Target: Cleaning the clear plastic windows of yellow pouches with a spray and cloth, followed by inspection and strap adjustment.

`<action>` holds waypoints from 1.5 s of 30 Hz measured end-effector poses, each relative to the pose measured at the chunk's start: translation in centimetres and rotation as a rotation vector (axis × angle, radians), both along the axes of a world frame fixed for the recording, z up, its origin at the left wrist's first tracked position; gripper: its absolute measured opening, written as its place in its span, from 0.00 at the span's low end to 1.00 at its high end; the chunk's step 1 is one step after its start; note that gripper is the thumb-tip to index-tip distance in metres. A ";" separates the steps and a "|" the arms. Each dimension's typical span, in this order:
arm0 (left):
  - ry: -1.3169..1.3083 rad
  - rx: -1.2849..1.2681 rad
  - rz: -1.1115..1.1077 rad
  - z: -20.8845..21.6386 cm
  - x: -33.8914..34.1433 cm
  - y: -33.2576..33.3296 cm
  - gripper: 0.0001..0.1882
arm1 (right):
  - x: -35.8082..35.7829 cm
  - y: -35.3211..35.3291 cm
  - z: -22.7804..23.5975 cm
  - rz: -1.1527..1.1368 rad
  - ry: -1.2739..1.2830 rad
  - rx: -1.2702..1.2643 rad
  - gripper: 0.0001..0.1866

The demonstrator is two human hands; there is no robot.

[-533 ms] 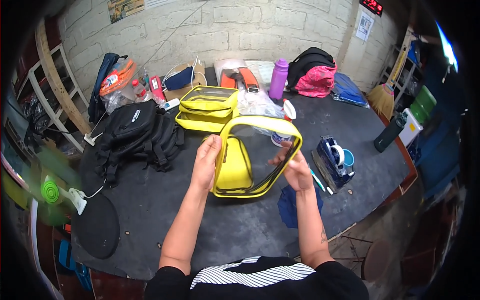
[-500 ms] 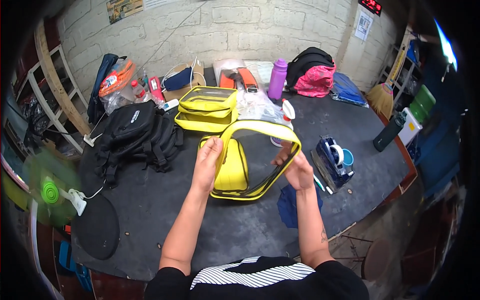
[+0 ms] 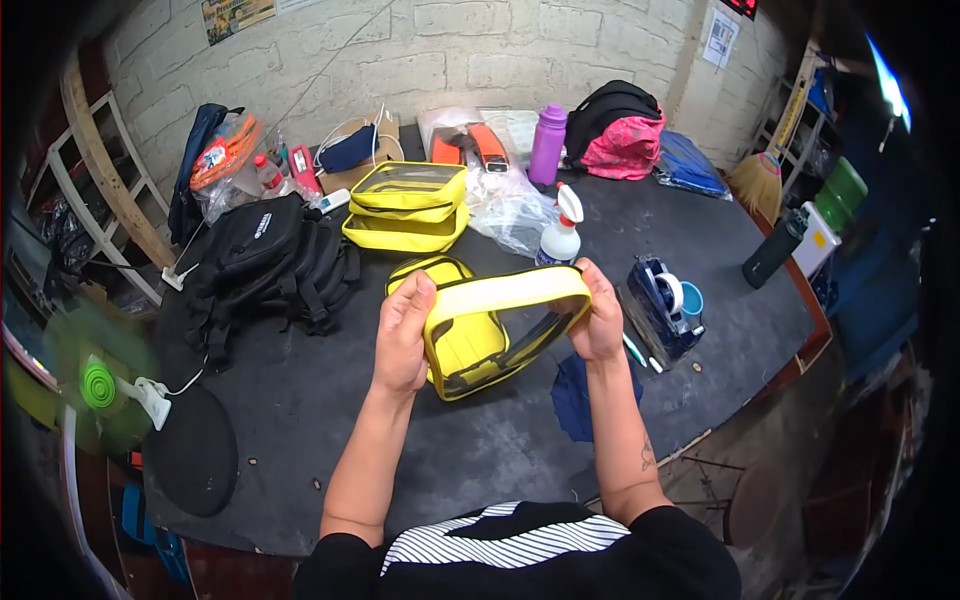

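Observation:
Between my hands hangs a yellow pouch (image 3: 510,291) with a clear window and dark zipper edging, raised over the dark table. My left hand (image 3: 406,335) is closed on its left end, thumb on top. At the right end, my right hand (image 3: 598,315) pinches the yellow side band. Through the clear panel and behind it shows another yellow pouch (image 3: 440,268) lying on the table. Farther back, yellow pouches with see-through tops (image 3: 408,192) are stacked one on another. A white spray bottle (image 3: 560,240) stands just beyond my right hand.
A black backpack (image 3: 262,262) lies at the left. To the right sit a tape dispenser (image 3: 668,310), pens (image 3: 640,352) and a dark bottle (image 3: 775,250). Dark blue cloth (image 3: 572,400) lies by my right forearm. A purple bottle (image 3: 547,147) stands at the back, and a fan (image 3: 100,382) spins at left.
The held pouch has tilted and come lower, its yellow band now turned toward me. My right hand has shifted up to its corner, and the spray bottle is more visible.

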State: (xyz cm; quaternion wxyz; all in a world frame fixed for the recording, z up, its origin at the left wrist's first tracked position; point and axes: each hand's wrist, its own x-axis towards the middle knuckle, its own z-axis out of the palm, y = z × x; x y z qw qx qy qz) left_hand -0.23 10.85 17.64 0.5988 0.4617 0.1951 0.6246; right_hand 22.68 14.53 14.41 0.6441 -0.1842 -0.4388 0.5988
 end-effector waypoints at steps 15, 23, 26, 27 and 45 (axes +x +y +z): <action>0.608 0.359 0.846 0.0 3.9 -0.9 0.16 | -3.7 -2.7 2.5 -0.924 -0.727 0.464 0.21; 0.589 0.341 0.745 0.1 5.5 -1.7 0.19 | -3.6 -1.1 2.2 -0.820 -0.553 0.254 0.11; 0.448 0.155 0.624 0.8 4.0 0.0 0.19 | 0.3 1.4 1.5 -0.298 -0.598 0.196 0.30; 0.458 0.181 0.655 0.8 2.6 1.4 0.20 | 0.8 1.4 0.6 -0.142 -0.512 0.112 0.33; 0.590 -0.217 -0.255 0.2 -1.8 4.6 0.13 | -0.2 2.5 0.7 0.077 -0.185 -0.111 0.22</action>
